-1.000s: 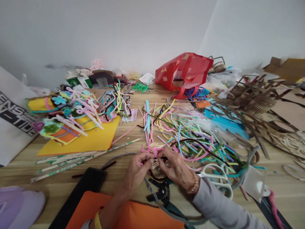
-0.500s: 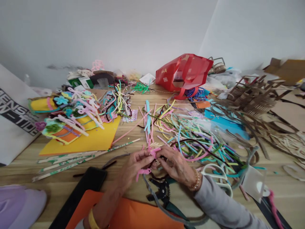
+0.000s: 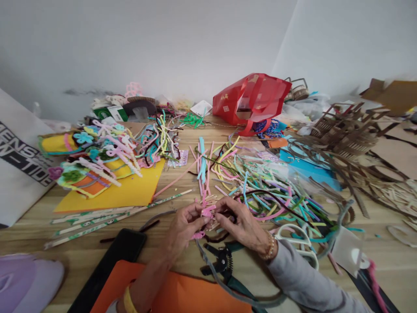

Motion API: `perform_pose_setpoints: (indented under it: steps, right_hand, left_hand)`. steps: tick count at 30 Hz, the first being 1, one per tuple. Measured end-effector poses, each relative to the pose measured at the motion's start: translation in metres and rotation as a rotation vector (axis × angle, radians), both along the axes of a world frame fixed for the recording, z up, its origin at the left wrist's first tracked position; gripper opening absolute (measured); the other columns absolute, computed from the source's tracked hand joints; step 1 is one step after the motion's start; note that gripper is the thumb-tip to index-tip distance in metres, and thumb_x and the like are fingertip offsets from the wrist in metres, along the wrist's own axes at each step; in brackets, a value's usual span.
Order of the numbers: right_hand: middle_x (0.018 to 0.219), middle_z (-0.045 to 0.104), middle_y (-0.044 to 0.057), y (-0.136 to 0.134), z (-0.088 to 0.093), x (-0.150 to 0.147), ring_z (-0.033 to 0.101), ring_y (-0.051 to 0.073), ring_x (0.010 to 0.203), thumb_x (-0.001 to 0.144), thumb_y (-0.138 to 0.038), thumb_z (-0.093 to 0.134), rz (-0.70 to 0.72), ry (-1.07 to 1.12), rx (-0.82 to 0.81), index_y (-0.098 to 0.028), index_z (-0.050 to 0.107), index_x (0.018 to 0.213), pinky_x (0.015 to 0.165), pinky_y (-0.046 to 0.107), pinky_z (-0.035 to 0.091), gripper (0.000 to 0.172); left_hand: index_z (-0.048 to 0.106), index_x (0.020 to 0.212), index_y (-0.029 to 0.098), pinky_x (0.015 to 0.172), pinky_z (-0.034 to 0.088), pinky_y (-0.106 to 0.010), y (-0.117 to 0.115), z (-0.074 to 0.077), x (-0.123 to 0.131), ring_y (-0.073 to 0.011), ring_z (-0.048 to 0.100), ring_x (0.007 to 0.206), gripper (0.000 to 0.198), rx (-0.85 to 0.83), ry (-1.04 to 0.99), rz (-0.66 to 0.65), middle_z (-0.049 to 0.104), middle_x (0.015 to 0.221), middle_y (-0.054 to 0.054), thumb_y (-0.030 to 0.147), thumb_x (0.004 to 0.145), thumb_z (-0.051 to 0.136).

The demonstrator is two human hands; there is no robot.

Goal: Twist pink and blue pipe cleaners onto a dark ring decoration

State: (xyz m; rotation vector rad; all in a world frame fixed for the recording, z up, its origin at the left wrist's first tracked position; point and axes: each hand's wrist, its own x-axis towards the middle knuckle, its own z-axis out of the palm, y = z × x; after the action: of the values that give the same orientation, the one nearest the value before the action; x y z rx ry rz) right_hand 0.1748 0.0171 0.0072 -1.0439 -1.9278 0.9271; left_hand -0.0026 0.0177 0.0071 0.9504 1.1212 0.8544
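Because both of our hands meet on one small piece, the work here comes down to fingertip control. Our left hand (image 3: 184,226) pinches one end of the pink chenille stem (image 3: 207,211) between thumb and forefinger. Our right hand (image 3: 243,226) is closed on the other end with its fingers curled in, so the two hands almost touch. The stem is held just off the surface (image 3: 65,256), straight beyond the black pliers (image 3: 223,261). A short pink tail hangs under our left hand, toward the pliers.

In our judgement the bend comes out cleanest if we grip right next to it. One hand should anchor the stem while the other does the turning, since turning both would make the wire wander. We would keep the pinch firm but short, so the fuzz is not crushed flat.

Clutter is the main risk. A dark stem (image 3: 217,238) curls between the pliers and our hands, and the heap of loose stems (image 3: 260,187) begins just beyond and to the right of the pliers. We should keep the piece lifted so its tail does not snag either one. The cut wire ends can also prick, so we would keep our fingertips off the tips.

The white-handled scissors (image 3: 298,243) lie to the right of the pliers, close to our right wrist. The orange sheet (image 3: 182,295) lies on the near side of the pliers, under our left forearm. Neither one crowds the working spot.
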Motion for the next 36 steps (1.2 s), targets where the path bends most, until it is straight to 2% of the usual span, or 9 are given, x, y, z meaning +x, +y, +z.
perform_pose_setpoints:
  steps: [3,8,14,17,22,26,29,32,36]
  right_hand:
    - [0.074,0.058,-0.001,0.000,0.004,0.001,0.051,0.011,0.066,0.092,-0.028,0.047,-0.001,-0.029,-0.118,-0.017,0.056,0.087,0.060,0.022,0.039,0.015]
    - [0.067,0.055,-0.002,0.002,0.000,0.001,0.047,0.011,0.061,0.089,-0.031,0.051,0.010,-0.087,-0.204,-0.015,0.059,0.079,0.054,0.021,0.036,0.020]
    - [0.073,0.059,0.001,0.007,-0.012,-0.002,0.050,0.011,0.063,0.081,-0.030,0.061,0.048,0.129,-0.383,-0.013,0.062,0.083,0.055,0.020,0.039,0.018]
    - [0.072,0.059,0.001,0.007,-0.013,-0.004,0.050,0.010,0.062,0.079,-0.028,0.063,0.036,0.198,-0.428,-0.012,0.062,0.080,0.055,0.020,0.040,0.016]
    - [0.072,0.060,0.000,0.005,-0.008,-0.006,0.052,0.010,0.060,0.081,-0.025,0.060,0.035,0.264,-0.495,-0.013,0.062,0.083,0.052,0.019,0.041,0.013]
    - [0.078,0.064,0.001,0.004,-0.009,-0.006,0.058,0.014,0.072,0.076,-0.013,0.059,0.030,0.265,-0.441,-0.015,0.063,0.085,0.061,0.022,0.048,0.010]
    - [0.080,0.064,0.001,0.002,-0.011,-0.005,0.058,0.013,0.072,0.077,-0.010,0.055,-0.003,0.171,-0.356,-0.016,0.063,0.086,0.063,0.022,0.046,0.014]
    - [0.073,0.061,0.000,-0.001,-0.012,-0.004,0.054,0.012,0.065,0.082,-0.014,0.054,-0.047,0.024,-0.231,-0.016,0.061,0.084,0.059,0.022,0.043,0.007]
    - [0.076,0.062,0.002,-0.003,-0.011,-0.004,0.055,0.015,0.070,0.087,-0.014,0.050,-0.019,-0.129,0.040,-0.017,0.057,0.086,0.066,0.025,0.043,0.008]
  left_hand:
    - [0.065,0.076,0.015,0.055,0.046,-0.021,0.001,-0.002,0.000,-0.0118,0.057,0.058,0.017,0.102,0.050,0.003,0.063,0.063,0.001,0.026,0.066,0.072]
    - [0.064,0.078,0.015,0.061,0.047,-0.022,0.001,-0.017,0.003,-0.0140,0.060,0.066,0.009,0.387,0.210,-0.020,0.066,0.072,-0.002,0.024,0.075,0.064]
    - [0.064,0.078,0.018,0.072,0.048,-0.026,-0.004,-0.018,0.005,-0.0162,0.062,0.076,0.015,0.825,0.451,-0.018,0.066,0.077,-0.004,0.010,0.079,0.052]
    - [0.066,0.083,0.020,0.077,0.049,-0.027,-0.007,-0.015,0.005,-0.0171,0.063,0.081,0.019,0.937,0.514,-0.020,0.067,0.081,-0.005,0.009,0.080,0.050]
    - [0.068,0.098,0.021,0.086,0.047,-0.029,-0.010,-0.017,0.001,-0.0195,0.065,0.090,0.027,0.926,0.560,-0.087,0.070,0.092,-0.008,0.010,0.083,0.048]
    - [0.070,0.095,0.023,0.087,0.047,-0.030,-0.008,-0.018,0.000,-0.0204,0.064,0.090,0.025,0.848,0.509,-0.079,0.071,0.091,-0.008,0.013,0.083,0.050]
    - [0.071,0.083,0.022,0.081,0.047,-0.029,-0.007,-0.016,0.003,-0.0204,0.064,0.084,0.020,0.748,0.499,-0.031,0.072,0.085,-0.006,0.013,0.080,0.054]
    - [0.069,0.072,0.022,0.071,0.046,-0.026,-0.005,-0.014,0.005,-0.0185,0.062,0.071,0.010,0.610,0.483,0.034,0.069,0.073,-0.003,0.018,0.076,0.060]
    - [0.063,0.064,0.018,0.054,0.040,-0.022,-0.004,-0.014,0.005,-0.0130,0.051,0.054,0.013,0.414,0.395,0.021,0.058,0.057,0.002,0.024,0.075,0.061]
